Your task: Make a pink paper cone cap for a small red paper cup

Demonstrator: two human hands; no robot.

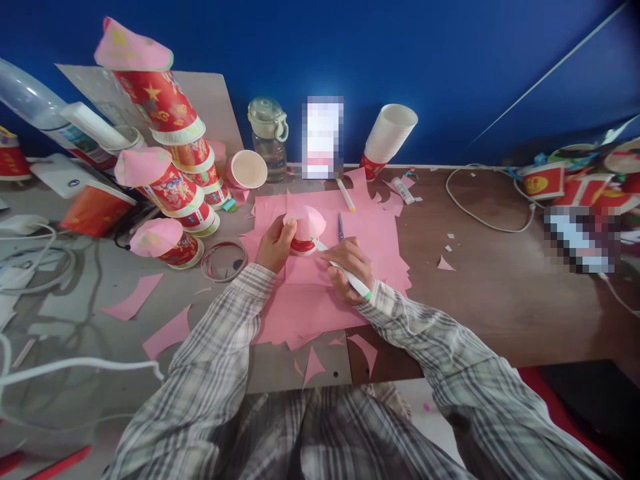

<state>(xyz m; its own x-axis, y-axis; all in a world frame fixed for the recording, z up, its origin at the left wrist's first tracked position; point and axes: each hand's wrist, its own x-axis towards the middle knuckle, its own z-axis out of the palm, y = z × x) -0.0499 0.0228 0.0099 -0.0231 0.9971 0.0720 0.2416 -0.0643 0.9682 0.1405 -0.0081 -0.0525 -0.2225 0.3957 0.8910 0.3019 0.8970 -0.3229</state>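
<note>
My left hand (275, 245) is wrapped round a red paper cup (303, 230) capped with a pink paper cone, which stands upside down on a sheet of pink paper (325, 267). My right hand (350, 267) grips a white marker pen (345, 272) with a green end. Its tip touches the cup's lower right side. Both sleeves are plaid. A dark pen or blade (340, 227) lies on the pink sheet just right of the cup.
Stacks of red cups with pink cones (165, 160) stand at the back left, a white cup stack (390, 137) and a water bottle (270, 137) at the back. A tape ring (223, 260), pink scraps (170, 330), cables (480, 213) and a glue stick (403, 190) lie around.
</note>
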